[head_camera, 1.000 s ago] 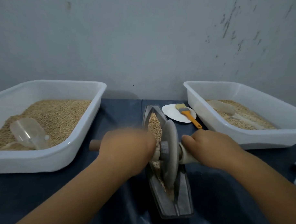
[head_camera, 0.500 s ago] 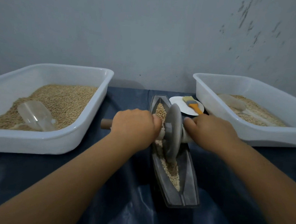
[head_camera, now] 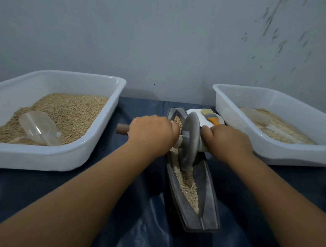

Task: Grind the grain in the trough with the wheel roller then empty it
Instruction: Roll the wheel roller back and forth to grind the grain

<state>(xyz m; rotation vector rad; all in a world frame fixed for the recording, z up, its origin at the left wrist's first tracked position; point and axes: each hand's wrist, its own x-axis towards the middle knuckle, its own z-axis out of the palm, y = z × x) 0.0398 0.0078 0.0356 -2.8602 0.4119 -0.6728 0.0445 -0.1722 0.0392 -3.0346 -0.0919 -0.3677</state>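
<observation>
— What do we see beside us?
— Two white tubs of grain, each with a clear scoop.
— And behind?
— An orange-handled brush on our white plate.

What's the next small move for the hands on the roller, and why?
Probably roll the wheel roller back toward the person along the trough. The left hand and right hand grip the axle on either side of the wheel, which sits in the far half, while a long bed of grain lies in the near half, looking coarse.
</observation>
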